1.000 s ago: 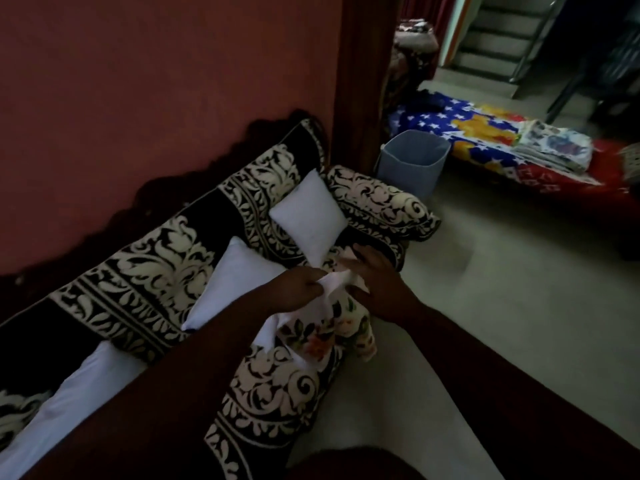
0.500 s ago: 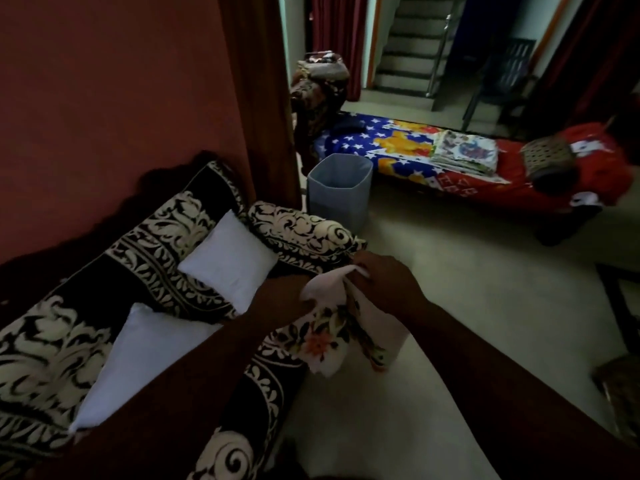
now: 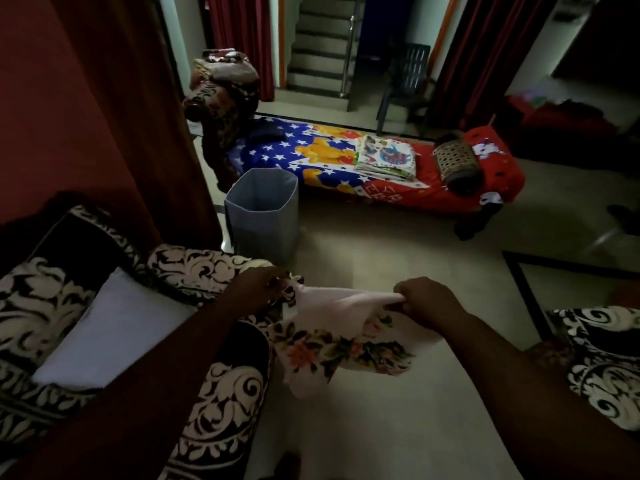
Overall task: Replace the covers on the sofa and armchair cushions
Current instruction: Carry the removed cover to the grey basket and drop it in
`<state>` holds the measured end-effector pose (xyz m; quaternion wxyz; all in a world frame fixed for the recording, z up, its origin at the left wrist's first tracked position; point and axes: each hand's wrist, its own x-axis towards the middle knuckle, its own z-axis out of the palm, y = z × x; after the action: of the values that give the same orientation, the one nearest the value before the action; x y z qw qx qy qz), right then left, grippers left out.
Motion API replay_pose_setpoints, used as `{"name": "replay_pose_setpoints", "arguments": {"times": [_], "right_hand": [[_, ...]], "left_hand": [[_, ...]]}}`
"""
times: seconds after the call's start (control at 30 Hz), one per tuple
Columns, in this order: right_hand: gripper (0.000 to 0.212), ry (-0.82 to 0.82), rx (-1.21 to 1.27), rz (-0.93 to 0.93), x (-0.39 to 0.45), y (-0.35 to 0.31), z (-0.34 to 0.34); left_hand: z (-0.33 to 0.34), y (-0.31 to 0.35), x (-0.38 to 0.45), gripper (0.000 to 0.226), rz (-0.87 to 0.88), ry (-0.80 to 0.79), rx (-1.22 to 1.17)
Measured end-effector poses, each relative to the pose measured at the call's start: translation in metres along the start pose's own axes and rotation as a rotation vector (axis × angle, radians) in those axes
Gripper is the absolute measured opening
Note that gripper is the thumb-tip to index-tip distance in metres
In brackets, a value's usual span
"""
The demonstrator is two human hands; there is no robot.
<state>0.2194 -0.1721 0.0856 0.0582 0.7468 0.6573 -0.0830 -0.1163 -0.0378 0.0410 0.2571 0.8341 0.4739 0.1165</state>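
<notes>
A pale floral cushion cover [image 3: 332, 341] hangs stretched between my two hands above the floor, just right of the sofa's armrest. My left hand [image 3: 258, 289] pinches its left top corner. My right hand [image 3: 424, 301] grips the bunched right edge. A bare white cushion [image 3: 110, 334] leans on the black-and-white patterned sofa [image 3: 221, 403] at the left. Another black-and-white seat [image 3: 606, 372], likely the armchair, shows at the right edge.
A grey bin [image 3: 263, 209] stands on the floor past the sofa's arm. Beyond it lies a low bed [image 3: 381, 168] with a colourful sheet, a folded stack of cloth [image 3: 386, 159] and a bolster [image 3: 455, 164]. Stairs and a dark chair [image 3: 405, 81] are at the back.
My view has swung right, away from the sofa. My hands have drawn apart, spreading the floral cover that was bunched between them.
</notes>
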Motion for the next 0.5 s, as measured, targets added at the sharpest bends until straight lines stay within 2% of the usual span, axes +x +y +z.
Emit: {"name": "replay_pose_setpoints", "arguments": {"times": [0.1,0.23,0.3,0.37,0.5], "right_hand": [[0.029,-0.045,0.231,0.04,0.033,0.004,-0.014],[0.022,-0.021,0.417,0.036,0.079,0.006,-0.031],[0.021,0.003,0.518,0.011,0.1,0.012,-0.041],[0.018,0.023,0.614,-0.026,0.123,0.028,-0.053],[0.014,-0.026,0.72,-0.046,0.169,0.083,-0.083]], "left_hand": [[0.005,0.015,0.052,0.032,0.044,-0.096,-0.014],[0.037,0.062,0.096,0.097,0.107,-0.26,-0.007],[0.052,0.077,0.118,0.107,0.183,-0.254,0.173],[0.06,0.084,0.146,0.098,0.207,-0.209,0.28],[0.054,0.081,0.21,0.046,0.123,-0.122,0.341]]}}
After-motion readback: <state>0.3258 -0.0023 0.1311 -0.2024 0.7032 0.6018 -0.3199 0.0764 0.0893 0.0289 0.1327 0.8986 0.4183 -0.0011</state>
